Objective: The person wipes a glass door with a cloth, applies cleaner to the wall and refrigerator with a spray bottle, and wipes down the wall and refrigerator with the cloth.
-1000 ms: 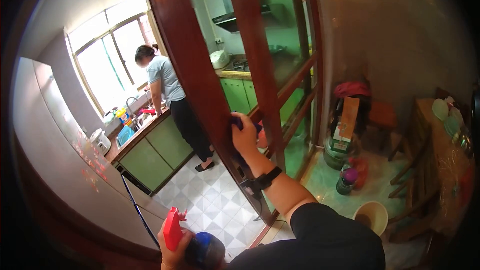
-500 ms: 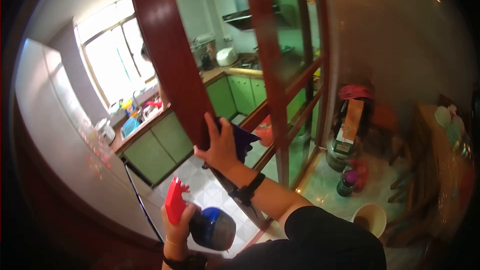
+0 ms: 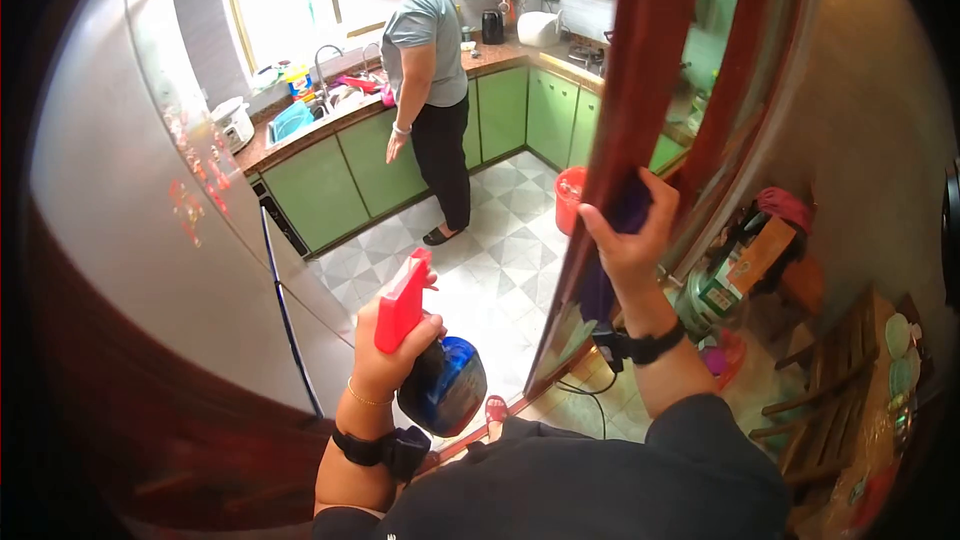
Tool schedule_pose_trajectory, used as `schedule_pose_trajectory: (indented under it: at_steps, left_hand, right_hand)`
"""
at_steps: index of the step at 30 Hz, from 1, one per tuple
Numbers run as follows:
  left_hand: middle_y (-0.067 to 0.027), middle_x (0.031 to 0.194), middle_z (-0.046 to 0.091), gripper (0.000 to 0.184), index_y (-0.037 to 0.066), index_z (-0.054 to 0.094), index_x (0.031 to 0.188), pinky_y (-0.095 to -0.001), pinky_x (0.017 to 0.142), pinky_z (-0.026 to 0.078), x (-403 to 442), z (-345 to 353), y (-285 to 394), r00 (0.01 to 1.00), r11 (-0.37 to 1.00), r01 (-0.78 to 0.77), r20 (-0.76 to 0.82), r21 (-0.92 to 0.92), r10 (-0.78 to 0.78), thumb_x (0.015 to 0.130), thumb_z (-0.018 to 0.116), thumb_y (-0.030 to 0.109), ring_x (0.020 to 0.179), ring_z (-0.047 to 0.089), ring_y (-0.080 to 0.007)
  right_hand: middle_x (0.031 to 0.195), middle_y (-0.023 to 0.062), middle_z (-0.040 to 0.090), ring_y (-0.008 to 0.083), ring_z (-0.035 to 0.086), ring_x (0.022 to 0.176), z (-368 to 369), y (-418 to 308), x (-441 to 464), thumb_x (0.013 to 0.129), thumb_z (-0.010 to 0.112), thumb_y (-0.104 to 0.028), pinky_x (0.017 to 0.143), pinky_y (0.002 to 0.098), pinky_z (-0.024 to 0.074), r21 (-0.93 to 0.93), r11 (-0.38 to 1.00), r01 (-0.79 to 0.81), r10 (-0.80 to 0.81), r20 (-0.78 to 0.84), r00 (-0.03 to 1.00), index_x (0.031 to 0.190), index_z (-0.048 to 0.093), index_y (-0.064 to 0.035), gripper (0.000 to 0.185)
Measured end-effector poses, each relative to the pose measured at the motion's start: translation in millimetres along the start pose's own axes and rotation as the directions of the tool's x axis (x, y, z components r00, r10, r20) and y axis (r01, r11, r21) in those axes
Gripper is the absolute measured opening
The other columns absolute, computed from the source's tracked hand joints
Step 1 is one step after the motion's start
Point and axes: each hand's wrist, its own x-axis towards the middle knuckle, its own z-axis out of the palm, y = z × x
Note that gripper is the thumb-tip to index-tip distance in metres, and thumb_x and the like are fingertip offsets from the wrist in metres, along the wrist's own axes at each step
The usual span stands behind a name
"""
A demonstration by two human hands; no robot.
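My left hand (image 3: pixel 385 348) is wrapped round the neck of a spray bottle with a red trigger head (image 3: pixel 404 302) and a dark blue body (image 3: pixel 448 387). It hangs tilted in front of me, above the threshold. My right hand (image 3: pixel 636 238) is at the edge of a red-brown framed glass door (image 3: pixel 632 60), with thumb and fingers closed round a dark purple cloth (image 3: pixel 598 285). The cloth lies against the door frame, and part of it is hidden behind my hand. Both wrists wear black bands.
Another person (image 3: pixel 428 70) stands by the sink counter in the kitchen. Green cabinets (image 3: pixel 380 165) line the wall, and a red bucket (image 3: pixel 570 198) is on the tiled floor. A pale fridge (image 3: pixel 110 180) rises on my left. Boxes (image 3: pixel 745 265) and a wooden chair (image 3: pixel 825 390) are at right.
The door edge and my right hand with the cloth have shifted right in view. The person by the sink, mostly hidden before, now shows fully. The spray bottle is higher and further right.
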Motion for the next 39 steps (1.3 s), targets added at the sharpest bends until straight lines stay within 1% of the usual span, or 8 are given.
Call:
schedule_pose_trajectory:
  at_steps: [4,9,11,16,19,26,33,39]
  left_hand:
    - [-0.0084,0.096,0.062,0.044,0.0,0.059,0.11,-0.0269,0.072,0.048,68.8,-7.9,-40.6,0.985,0.995,-0.044,0.169,0.085,0.029,0.068,0.07,0.007,0.073,0.06,-0.013]
    - [-0.0059,0.096,0.061,0.043,0.0,0.058,0.11,-0.026,0.071,0.047,159.9,-3.0,-66.1,0.956,0.973,-0.173,0.263,0.151,0.13,0.069,0.069,0.006,0.074,0.058,-0.0109]
    - [-0.006,0.096,0.063,0.044,0.0,0.058,0.111,-0.0252,0.071,0.047,191.4,-1.5,-75.8,0.965,0.997,-0.071,0.256,0.023,0.062,0.068,0.069,0.006,0.072,0.058,-0.0099]
    - [-0.008,0.102,0.062,0.052,-0.003,0.051,0.12,-0.0243,0.068,0.049,270.3,-4.0,-114.4,0.948,0.993,0.051,0.319,-0.103,-0.015,0.071,0.065,0.004,0.069,0.059,-0.0093]
    - [-0.0067,0.1,0.062,0.052,-0.003,0.05,0.121,-0.0238,0.065,0.049,318.4,-6.1,-146.6,0.928,0.98,0.139,0.366,-0.144,-0.078,0.071,0.065,0.004,0.068,0.059,-0.0086]
    - [-0.0039,0.101,0.061,0.048,0.0,0.054,0.117,-0.0235,0.071,0.047,453.7,-6.7,-235.6,0.83,0.995,-0.094,0.553,0.018,0.068,0.072,0.069,0.007,0.075,0.055,-0.0074]
    - [-0.0029,0.096,0.061,0.047,0.0,0.053,0.117,-0.0241,0.071,0.047,606.5,6.3,-269.1,0.769,0.947,-0.317,0.599,0.052,0.225,0.073,0.068,0.006,0.075,0.056,-0.0085]
    - [-0.0096,0.106,0.058,0.053,-0.002,0.046,0.125,-0.0251,0.067,0.049,725.6,36.0,-324.2,0.893,0.993,-0.103,0.436,-0.056,0.117,0.075,0.064,0.003,0.07,0.059,-0.0103]
  right_hand:
    - [0.103,0.006,0.046,0.0161,0.048,0.093,-7.4,16.6,-12.8,0.066,0.083,-0.015,0.085,0.0283,0.04,-0.087,0.995,-0.044,0.046,0.029,0.999,0.114,0.046,-0.0015,0.061]
    - [0.095,0.0076,0.047,0.0173,0.047,0.086,-19.3,22.5,-9.6,0.067,0.078,-0.007,0.08,0.0294,0.0393,-0.008,0.968,-0.25,0.25,0.046,0.967,0.098,0.046,-0.0047,0.045]
    - [0.099,0.0092,0.049,0.0179,0.049,0.091,-24.4,24.6,-7.3,0.068,0.078,-0.009,0.084,0.0306,0.0388,0.039,0.957,-0.287,0.283,0.083,0.955,0.099,0.044,-0.005,0.046]
    - [0.122,0.0091,0.047,0.0224,0.046,0.111,-63.1,27.2,-5.7,0.064,0.079,-0.009,0.098,0.0366,0.0352,-0.114,0.871,-0.477,0.491,0.189,0.851,0.129,0.036,-0.0034,0.078]
    - [0.118,0.0096,0.049,0.0226,0.048,0.107,-69.5,35.8,-18.1,0.065,0.078,-0.011,0.095,0.0366,0.0368,-0.201,0.734,-0.649,0.679,0.223,0.699,0.126,0.039,-0.0028,0.072]
    - [0.11,0.0107,0.054,0.023,0.052,0.099,19.8,107.3,-103.5,0.067,0.076,-0.015,0.088,0.0365,0.0407,-0.491,0.203,-0.847,0.978,0.063,0.198,0.117,0.046,-0.0015,0.059]
    - [0.101,0.0117,0.059,0.0235,0.057,0.091,104.6,204.1,-210.6,0.069,0.074,-0.02,0.082,0.0365,0.0446,-0.702,-0.262,-0.662,0.95,-0.069,-0.303,0.108,0.053,-0.0002,0.048]
    - [0.094,0.0127,0.063,0.0239,0.061,0.084,138.8,305.0,-274.6,0.071,0.072,-0.024,0.076,0.0365,0.048,-0.808,-0.458,-0.37,0.76,-0.141,-0.634,0.1,0.059,0.0009,0.041]
